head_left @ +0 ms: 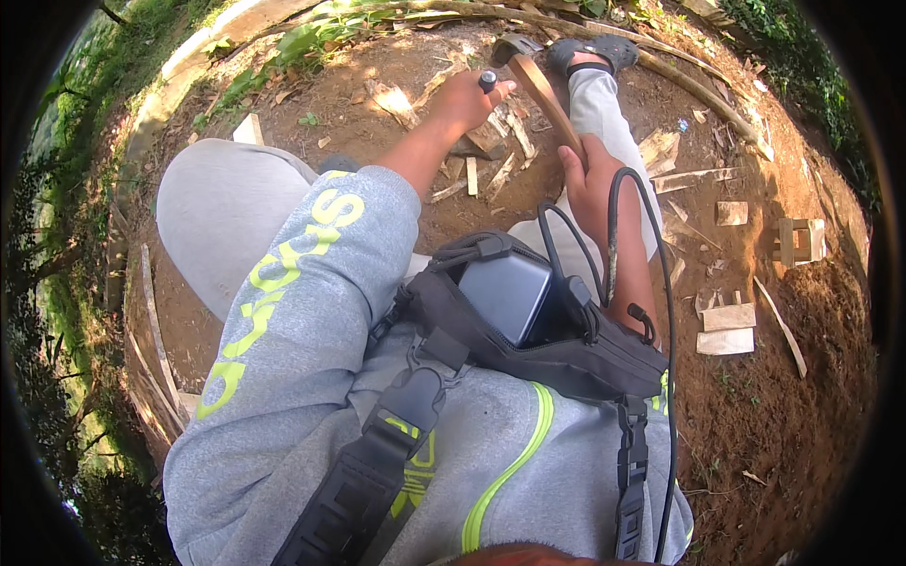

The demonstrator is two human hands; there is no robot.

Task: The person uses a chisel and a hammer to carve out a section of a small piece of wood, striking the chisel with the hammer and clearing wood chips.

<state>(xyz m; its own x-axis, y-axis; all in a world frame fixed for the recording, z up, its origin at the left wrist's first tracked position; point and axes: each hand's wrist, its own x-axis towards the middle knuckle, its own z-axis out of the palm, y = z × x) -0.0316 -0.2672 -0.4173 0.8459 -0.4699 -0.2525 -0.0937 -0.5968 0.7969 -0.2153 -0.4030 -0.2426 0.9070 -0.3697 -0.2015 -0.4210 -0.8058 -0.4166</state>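
My left hand (462, 102) is closed around a chisel-like tool (487, 81); only its dark, round handle end shows above the fist, and its lower part is hidden. Below and beside that hand lies a wood block (485, 141) on the soil, among split pieces. My right hand (595, 179) grips the lower end of the wooden handle of a hammer (545, 99). The hammer slants up and to the left, its dark metal head (514, 45) beyond my left hand and apart from the handle end.
Wood chips and slats (472, 175) litter the brown ground between my legs. On the right lie flat wood pieces (727, 328), a small block (731, 213) and a small wooden frame (801, 241). A long pole (703, 99) lies past my foot. A black cable (668, 377) hangs from my chest bag (566, 366).
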